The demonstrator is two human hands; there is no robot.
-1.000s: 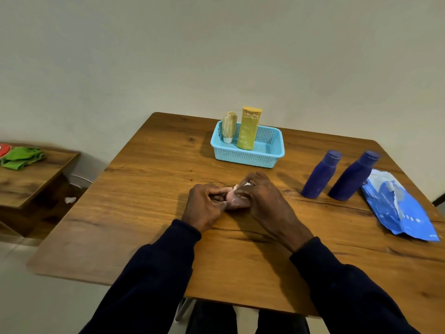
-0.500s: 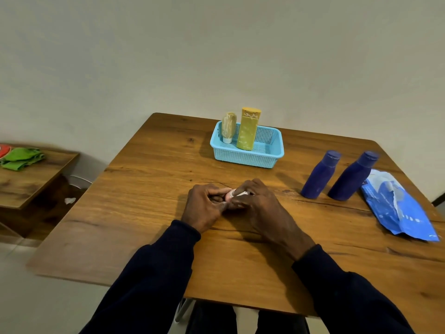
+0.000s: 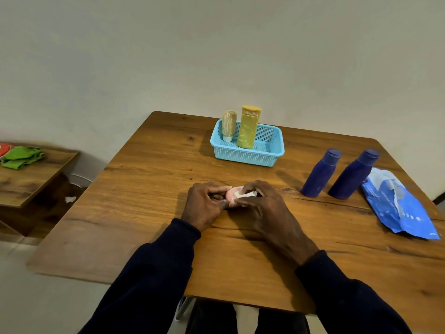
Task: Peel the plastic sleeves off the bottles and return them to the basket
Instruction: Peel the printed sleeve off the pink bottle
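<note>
Wooden counter runs from your dark sleeves out to a plain pale wall, and the work sits near its middle. Your left hand rests knuckles-up on the wood, its grip curled round the left end of the small pink bottle, which lies on its side between your hands. Your right hand arches over the other end, its grip pinching a white strip of plastic sleeve.

Half a second ago your right fingers hid nearly all of the bottle; now more pink shows and the strip stands out to the right. That suggests the sleeve is coming away, though how much is left on the bottle you cannot tell, since your fingers cover it.

Further right, two dark blue plastic bottles stand side by side, next to a crumpled blue plastic wrapper. Beyond your hands, the light blue perforated plastic basket holds a tall yellow bottle and a smaller beige tube, both upright. Judging by this, the pink bottle and the blue pair must yet go back. Far left, a green cloth lies on a low wooden side table.
</note>
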